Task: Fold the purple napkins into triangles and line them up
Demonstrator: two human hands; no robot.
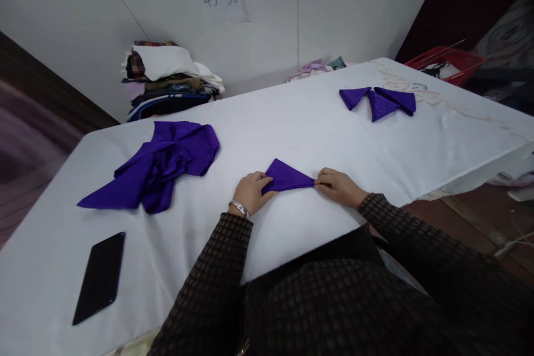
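Observation:
A purple cloth (288,176), folded into a triangle, lies on the white-covered table (267,128) in front of me. My left hand (252,192) grips its left corner between thumb and fingers, with a silver bracelet at the wrist. At the opposite end, my right hand (340,186) pinches the narrow right tip. The cloth's peak points away from me. To the left lies a crumpled heap of purple cloth (167,161). Several folded purple pieces (384,103) rest at the far right of the table.
A black phone (100,275) lies at the table's near left. Stacked folded clothes (171,78) stand by the wall at the back left. Beyond the far right corner is a red basket (450,64). A paper marked "45-50" (223,0) hangs on the wall.

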